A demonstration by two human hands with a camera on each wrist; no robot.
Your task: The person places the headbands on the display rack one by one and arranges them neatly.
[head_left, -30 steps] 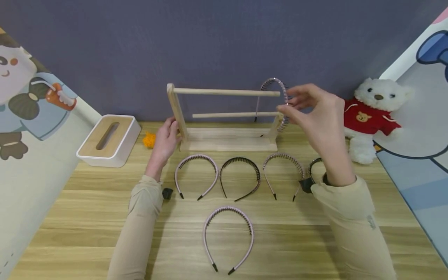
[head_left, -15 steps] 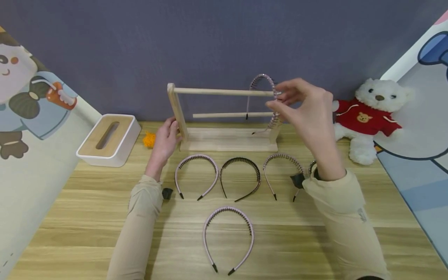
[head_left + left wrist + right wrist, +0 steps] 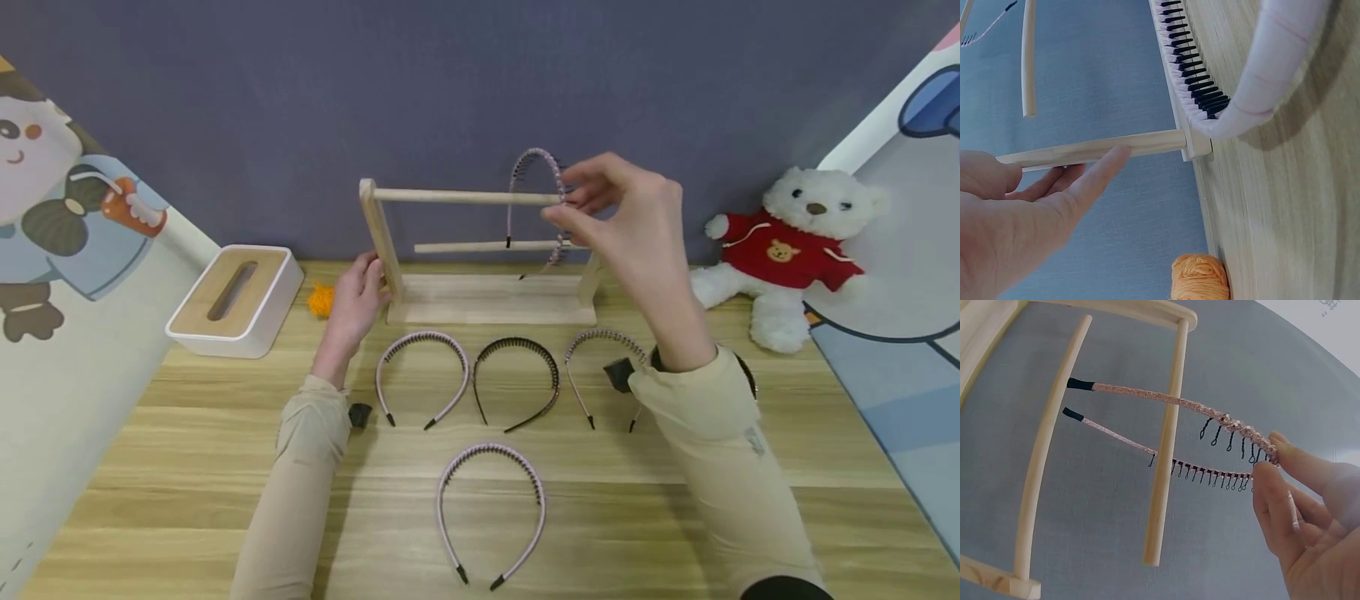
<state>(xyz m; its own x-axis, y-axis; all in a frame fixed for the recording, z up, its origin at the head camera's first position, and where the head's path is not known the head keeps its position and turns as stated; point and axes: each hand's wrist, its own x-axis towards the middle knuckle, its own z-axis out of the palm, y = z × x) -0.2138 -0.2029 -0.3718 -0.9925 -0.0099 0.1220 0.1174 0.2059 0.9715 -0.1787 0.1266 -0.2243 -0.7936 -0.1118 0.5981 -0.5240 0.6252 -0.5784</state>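
My right hand [image 3: 630, 217] pinches a pink sequinned toothed headband [image 3: 536, 153] between thumb and fingers. In the right wrist view, the upper bar [image 3: 1166, 469] of a wooden rack [image 3: 491, 312] runs between the headband's two legs, and their black tips are close to the lower bar [image 3: 1044, 456]. My left hand [image 3: 356, 296] holds the rack's left post [image 3: 380, 233], with one finger stretched along it in the left wrist view. On the table, in a row before the rack, lie a pale pink headband [image 3: 422, 337], a black one [image 3: 516, 342] and a pink beaded one [image 3: 603, 334].
Another pale pink headband [image 3: 491, 447] lies nearer the front. A black headband [image 3: 748, 377] is mostly hidden behind my right forearm. Left of the rack are an orange yarn ball [image 3: 320, 300] and a tissue box [image 3: 262, 329]. A teddy bear [image 3: 795, 250] sits at the right.
My right hand has moved left along the rack's upper bar, carrying the pink sequinned headband from the bar's right end inward. My left hand has stayed on the post.
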